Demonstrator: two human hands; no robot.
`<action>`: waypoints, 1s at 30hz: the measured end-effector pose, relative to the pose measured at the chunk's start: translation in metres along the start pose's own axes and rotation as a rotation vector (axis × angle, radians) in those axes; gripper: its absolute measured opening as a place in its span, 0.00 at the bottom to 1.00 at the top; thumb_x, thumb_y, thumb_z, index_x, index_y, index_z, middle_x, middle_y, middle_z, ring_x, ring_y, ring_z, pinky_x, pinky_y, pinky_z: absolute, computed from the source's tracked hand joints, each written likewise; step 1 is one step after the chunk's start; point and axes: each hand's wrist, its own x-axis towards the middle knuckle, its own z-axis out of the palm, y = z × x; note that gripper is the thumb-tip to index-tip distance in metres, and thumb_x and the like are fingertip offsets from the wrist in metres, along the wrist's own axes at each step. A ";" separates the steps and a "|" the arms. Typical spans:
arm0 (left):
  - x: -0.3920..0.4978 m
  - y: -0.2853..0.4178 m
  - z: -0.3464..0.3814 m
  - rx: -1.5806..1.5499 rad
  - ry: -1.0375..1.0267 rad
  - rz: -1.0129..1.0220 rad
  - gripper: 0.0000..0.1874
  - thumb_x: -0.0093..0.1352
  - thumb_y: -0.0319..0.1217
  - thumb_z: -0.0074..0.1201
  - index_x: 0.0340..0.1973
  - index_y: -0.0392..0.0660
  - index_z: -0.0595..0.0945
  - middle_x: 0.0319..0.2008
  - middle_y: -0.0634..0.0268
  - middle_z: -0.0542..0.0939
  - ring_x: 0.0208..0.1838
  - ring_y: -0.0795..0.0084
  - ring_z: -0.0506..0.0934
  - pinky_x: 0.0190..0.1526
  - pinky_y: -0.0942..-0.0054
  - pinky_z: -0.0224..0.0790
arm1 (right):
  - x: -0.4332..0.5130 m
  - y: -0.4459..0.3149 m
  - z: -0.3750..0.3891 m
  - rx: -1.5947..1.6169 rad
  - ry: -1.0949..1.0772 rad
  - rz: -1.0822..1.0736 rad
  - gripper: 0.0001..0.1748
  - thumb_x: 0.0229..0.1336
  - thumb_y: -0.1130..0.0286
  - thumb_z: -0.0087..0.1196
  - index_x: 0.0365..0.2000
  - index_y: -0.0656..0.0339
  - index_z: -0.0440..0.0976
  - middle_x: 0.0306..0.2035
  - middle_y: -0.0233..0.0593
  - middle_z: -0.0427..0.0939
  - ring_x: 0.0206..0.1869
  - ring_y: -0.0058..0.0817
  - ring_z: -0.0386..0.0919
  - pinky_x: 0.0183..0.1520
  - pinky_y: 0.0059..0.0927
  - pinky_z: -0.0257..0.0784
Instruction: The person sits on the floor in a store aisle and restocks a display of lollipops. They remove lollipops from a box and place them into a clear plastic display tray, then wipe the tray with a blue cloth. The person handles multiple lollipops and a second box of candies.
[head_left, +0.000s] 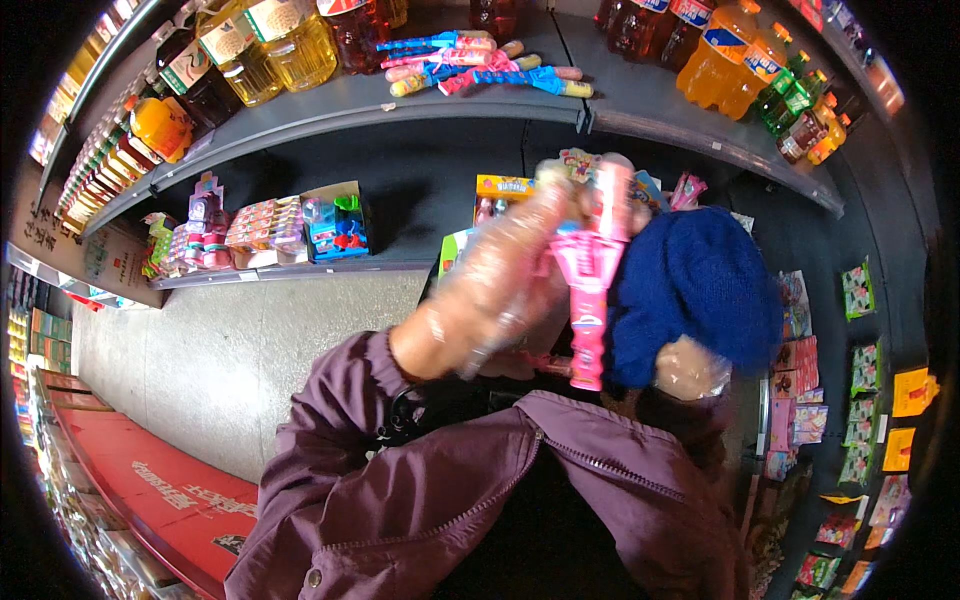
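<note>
My left hand (499, 274), in a clear plastic glove, is raised in front of my chest, blurred, with its fingers up beside a pink plastic toy-like stick (587, 300). The stick stands upright with a pale pink rounded top; which hand bears it cannot be told. Under and behind a dark blue cloth (694, 289) is my right hand (688, 367), also in clear plastic; the cloth hides most of its fingers. Part of another pink item (551, 364) shows low between the hands. Several similar pink and blue sticks (487, 67) lie piled on the upper shelf.
Drink bottles (292, 49) stand on the grey upper shelf (330, 112). Boxes of small goods (337, 217) fill part of the lower shelf at left, and an open display box (504, 187) sits behind my hands. Hanging packets (859, 289) line the right side; a red panel (165, 495) is lower left.
</note>
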 end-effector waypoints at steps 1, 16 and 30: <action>0.001 -0.014 0.009 -0.022 0.118 0.060 0.30 0.80 0.53 0.46 0.62 0.39 0.75 0.59 0.49 0.81 0.63 0.58 0.79 0.68 0.59 0.69 | 0.005 -0.001 -0.001 -0.009 -0.092 -0.038 0.12 0.61 0.70 0.59 0.43 0.64 0.76 0.40 0.46 0.78 0.43 0.41 0.78 0.50 0.42 0.74; 0.127 0.172 0.003 1.593 -0.145 0.914 0.20 0.79 0.41 0.53 0.61 0.45 0.78 0.53 0.62 0.83 0.48 0.64 0.83 0.53 0.65 0.78 | -0.020 0.053 -0.017 0.297 0.208 0.559 0.21 0.59 0.66 0.65 0.49 0.64 0.73 0.42 0.47 0.79 0.44 0.43 0.79 0.53 0.43 0.75; 0.223 0.108 -0.030 2.533 -0.050 1.306 0.23 0.81 0.43 0.47 0.63 0.41 0.76 0.61 0.60 0.81 0.53 0.61 0.83 0.58 0.59 0.76 | -0.045 0.074 -0.030 0.329 0.353 0.689 0.27 0.59 0.66 0.66 0.56 0.63 0.70 0.48 0.45 0.79 0.49 0.39 0.80 0.56 0.41 0.76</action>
